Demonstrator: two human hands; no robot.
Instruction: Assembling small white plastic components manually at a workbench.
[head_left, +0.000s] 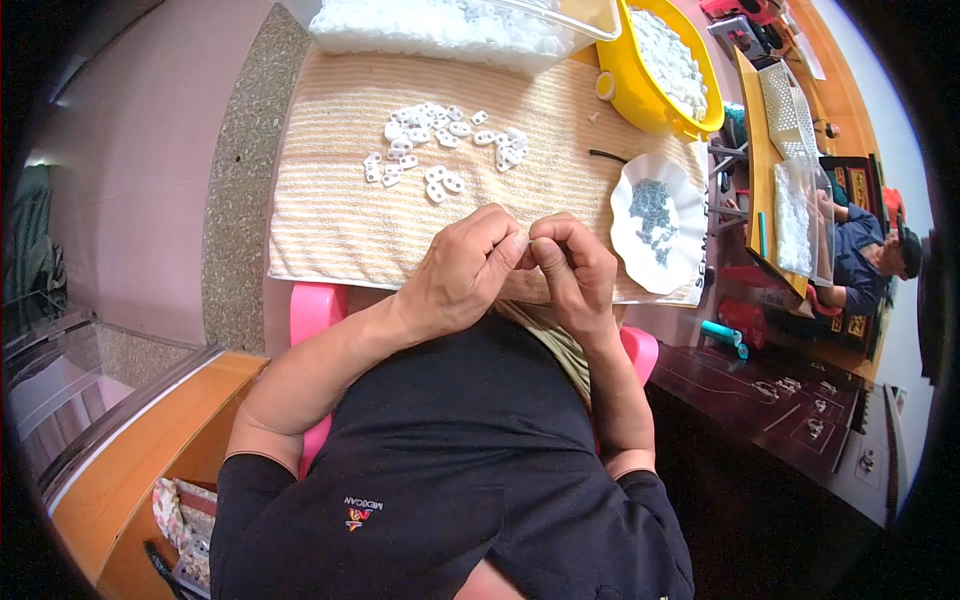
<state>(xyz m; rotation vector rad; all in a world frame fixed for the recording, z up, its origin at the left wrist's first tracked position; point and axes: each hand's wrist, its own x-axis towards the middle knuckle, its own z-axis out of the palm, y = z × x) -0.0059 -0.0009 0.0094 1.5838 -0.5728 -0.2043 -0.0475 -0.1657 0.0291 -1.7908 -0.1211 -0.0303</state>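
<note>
My left hand [465, 265] and my right hand [577, 268] meet over the near edge of the striped towel [330, 215], thumbs and fingertips pinched together. Whatever sits between them is tiny and mostly hidden; only a pale speck shows. Beyond my left hand lie loose white plastic pieces with round holes [437, 184], several of them heaped farther back. A white scalloped dish [686, 215] stands to the right of my right hand, holding small grey metal-looking bits [650, 205] and a few white ones. Behind the dish lies a thin black rod [607, 155].
A see-through bin [590, 22] and a yellow basin [640, 100], both full of white pieces, stand at the towel's far side. A small round white cap [604, 86] lies by the basin. Another person [868, 258] sits at a table on the right. A pink chair [318, 310] surrounds me.
</note>
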